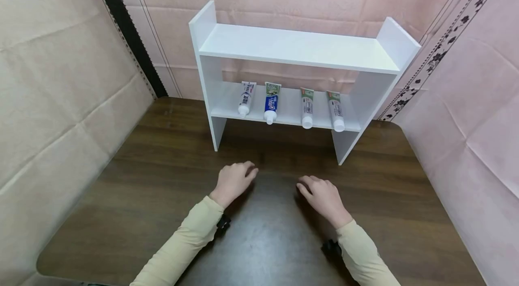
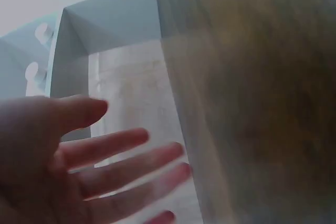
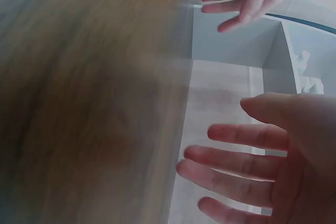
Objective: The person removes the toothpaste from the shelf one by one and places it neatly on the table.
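Observation:
My left hand [image 1: 234, 182] is over the dark wooden table, in front of a white two-tier shelf [image 1: 292, 47], with nothing in its grasp. To its right, my right hand [image 1: 322, 196] is likewise bare, its fingers spread in the right wrist view. Several toothpaste tubes lie caps forward on the lower shelf board: a white and purple tube [image 1: 247, 99] at the left, then a blue and green tube [image 1: 272, 102], and two white tubes with green ends, one toothpaste tube [image 1: 307, 108] and another toothpaste tube [image 1: 335, 111] at the right.
The shelf's upper board [image 1: 292, 43] has raised side panels. Pale pink cloth walls [image 1: 466, 110] enclose the table [image 1: 162, 196] at the back and both sides. Dark bands [image 1: 220, 223] show at my wrists, below cream sleeves.

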Demonstrator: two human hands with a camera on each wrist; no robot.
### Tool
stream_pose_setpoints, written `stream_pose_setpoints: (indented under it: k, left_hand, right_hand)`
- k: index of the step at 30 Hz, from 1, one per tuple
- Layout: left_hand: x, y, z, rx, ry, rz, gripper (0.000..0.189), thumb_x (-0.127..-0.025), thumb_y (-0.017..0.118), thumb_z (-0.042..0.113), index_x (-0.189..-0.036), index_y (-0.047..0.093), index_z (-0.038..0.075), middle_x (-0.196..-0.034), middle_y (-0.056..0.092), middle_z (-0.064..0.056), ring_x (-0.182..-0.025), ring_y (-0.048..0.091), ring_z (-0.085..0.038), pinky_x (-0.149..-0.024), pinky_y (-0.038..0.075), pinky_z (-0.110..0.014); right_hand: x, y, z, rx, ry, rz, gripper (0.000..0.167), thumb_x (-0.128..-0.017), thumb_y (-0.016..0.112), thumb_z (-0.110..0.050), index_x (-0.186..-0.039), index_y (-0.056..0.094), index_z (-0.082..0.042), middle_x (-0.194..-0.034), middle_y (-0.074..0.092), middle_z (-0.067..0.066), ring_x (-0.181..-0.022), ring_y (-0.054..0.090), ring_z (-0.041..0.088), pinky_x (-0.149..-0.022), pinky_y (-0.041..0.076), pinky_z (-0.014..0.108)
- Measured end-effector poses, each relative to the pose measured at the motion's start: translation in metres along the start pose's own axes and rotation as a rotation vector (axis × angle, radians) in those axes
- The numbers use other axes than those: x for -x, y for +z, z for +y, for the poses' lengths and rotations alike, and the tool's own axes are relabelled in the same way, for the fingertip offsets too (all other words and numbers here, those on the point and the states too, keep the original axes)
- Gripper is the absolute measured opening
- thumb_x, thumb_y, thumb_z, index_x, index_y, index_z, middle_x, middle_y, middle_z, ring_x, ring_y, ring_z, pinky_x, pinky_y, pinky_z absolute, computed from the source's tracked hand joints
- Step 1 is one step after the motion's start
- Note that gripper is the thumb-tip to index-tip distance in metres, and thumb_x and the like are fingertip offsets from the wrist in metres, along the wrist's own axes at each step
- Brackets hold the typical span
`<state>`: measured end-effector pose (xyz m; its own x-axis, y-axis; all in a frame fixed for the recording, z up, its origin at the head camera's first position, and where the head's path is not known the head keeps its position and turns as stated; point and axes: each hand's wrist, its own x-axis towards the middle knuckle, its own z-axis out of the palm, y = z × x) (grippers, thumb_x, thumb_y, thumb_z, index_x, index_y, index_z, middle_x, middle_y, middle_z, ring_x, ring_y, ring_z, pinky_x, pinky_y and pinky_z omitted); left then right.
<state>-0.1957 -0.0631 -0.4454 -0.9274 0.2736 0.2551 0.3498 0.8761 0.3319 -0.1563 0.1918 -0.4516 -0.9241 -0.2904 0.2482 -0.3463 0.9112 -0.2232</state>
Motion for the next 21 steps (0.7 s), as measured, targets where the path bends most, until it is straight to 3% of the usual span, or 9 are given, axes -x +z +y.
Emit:
stream_pose_setpoints:
  k: [3,10,16,21]
  left_hand:
    - [-0.006,-0.006,-0.006,0.07,0.002,0.124,0.019,-0.094,0.06,0.025,-0.096,0.074,0.013,-0.075,0.073,-0.002,-0.049,0.053,-0.015,-0.046,0.043,-0.031]
    - [-0.015,-0.019,-0.026,0.202,-0.014,0.302,0.014,-0.093,0.06,0.015,-0.095,0.073,0.012,-0.084,0.074,-0.004,-0.069,0.066,-0.019,-0.063,0.052,-0.04]
    - [-0.024,-0.03,-0.038,0.324,-0.135,0.528,0.023,-0.093,0.056,0.013,-0.114,0.067,0.01,-0.108,0.07,-0.009,-0.101,0.062,-0.03,-0.09,0.041,-0.047]
    - [-0.032,-0.039,-0.046,0.439,-0.226,0.616,0.04,-0.094,0.056,0.017,-0.133,0.051,0.009,-0.133,0.054,-0.012,-0.12,0.045,-0.033,-0.096,0.03,-0.047]
  right_hand:
    - [-0.004,0.001,-0.004,0.001,-0.014,-0.002,0.013,-0.091,0.066,-0.022,-0.097,0.072,-0.012,-0.091,0.073,0.004,-0.077,0.07,0.021,-0.072,0.054,0.042]
    - [-0.015,-0.003,-0.019,-0.052,-0.044,0.029,0.015,-0.093,0.063,-0.022,-0.097,0.073,-0.012,-0.099,0.071,0.005,-0.091,0.068,0.023,-0.079,0.054,0.043]
    - [-0.03,-0.009,-0.035,-0.087,-0.087,0.057,0.014,-0.094,0.062,-0.022,-0.099,0.073,-0.014,-0.104,0.069,0.004,-0.095,0.066,0.022,-0.081,0.054,0.042]
    - [-0.037,-0.009,-0.051,-0.092,-0.146,0.056,0.013,-0.093,0.064,-0.02,-0.1,0.072,-0.012,-0.109,0.067,0.007,-0.099,0.064,0.023,-0.084,0.053,0.043]
